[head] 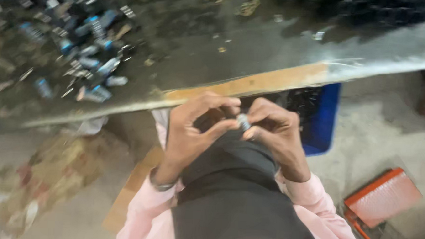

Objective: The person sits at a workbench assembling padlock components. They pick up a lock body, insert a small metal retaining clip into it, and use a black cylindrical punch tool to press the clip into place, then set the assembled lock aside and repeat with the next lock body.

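Two hands show, the left hand (pixel 188 133) and the right hand (pixel 274 127), with one small silvery part (pixel 243 122) pinched between their fingertips. On the one bench (pixel 252 83) lies a blurred heap of small blue-and-silver parts (pixel 89 47), too many and too smeared to count. Below stand one blue crate (pixel 323 117) and one orange tray (pixel 383 196).

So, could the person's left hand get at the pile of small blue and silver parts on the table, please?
Probably yes: the left hand sits just below the table edge, nothing lies between it and the pile, though both hands pinch a small silver part.
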Motion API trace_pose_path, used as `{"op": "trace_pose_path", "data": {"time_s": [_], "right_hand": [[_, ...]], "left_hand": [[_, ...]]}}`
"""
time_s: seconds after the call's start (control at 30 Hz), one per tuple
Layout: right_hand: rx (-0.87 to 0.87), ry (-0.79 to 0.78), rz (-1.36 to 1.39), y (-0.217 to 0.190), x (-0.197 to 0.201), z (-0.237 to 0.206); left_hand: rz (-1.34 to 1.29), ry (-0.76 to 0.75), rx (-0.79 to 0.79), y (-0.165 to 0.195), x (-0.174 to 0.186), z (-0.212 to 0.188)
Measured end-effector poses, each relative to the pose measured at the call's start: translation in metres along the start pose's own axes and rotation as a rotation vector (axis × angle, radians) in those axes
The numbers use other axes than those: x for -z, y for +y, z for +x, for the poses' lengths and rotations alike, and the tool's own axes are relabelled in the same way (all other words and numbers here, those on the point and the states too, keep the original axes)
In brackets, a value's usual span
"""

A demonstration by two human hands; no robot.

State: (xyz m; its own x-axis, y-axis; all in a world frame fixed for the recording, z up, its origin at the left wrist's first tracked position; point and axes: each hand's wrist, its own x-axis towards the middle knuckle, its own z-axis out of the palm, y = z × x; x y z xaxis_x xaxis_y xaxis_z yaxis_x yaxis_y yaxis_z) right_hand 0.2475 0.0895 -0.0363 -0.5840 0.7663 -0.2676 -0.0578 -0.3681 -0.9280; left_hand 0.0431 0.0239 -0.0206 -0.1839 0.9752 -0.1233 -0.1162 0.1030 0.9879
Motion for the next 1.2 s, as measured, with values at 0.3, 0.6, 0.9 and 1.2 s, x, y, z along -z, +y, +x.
{"op": "trace_pose_path", "data": {"time_s": [0.3,0.6,0.9,1.2], "right_hand": [[0.181,-0.016,-0.595,-0.042,0.031,-0.016],[0.665,0.636,-1.225,-0.064,0.128,0.037],[0.419,0.648,-1.196,-0.063,0.136,0.056],[0.612,0.503,-0.246,-0.036,0.085,0.024]], "left_hand": [[-0.272,-0.204,-0.251,-0.014,-0.023,0.004],[-0.231,-0.129,-0.029,-0.026,-0.014,-0.003],[-0.473,0.008,0.119,-0.011,-0.016,-0.002],[-0.801,-0.169,0.164,-0.033,-0.009,0.000]]}}
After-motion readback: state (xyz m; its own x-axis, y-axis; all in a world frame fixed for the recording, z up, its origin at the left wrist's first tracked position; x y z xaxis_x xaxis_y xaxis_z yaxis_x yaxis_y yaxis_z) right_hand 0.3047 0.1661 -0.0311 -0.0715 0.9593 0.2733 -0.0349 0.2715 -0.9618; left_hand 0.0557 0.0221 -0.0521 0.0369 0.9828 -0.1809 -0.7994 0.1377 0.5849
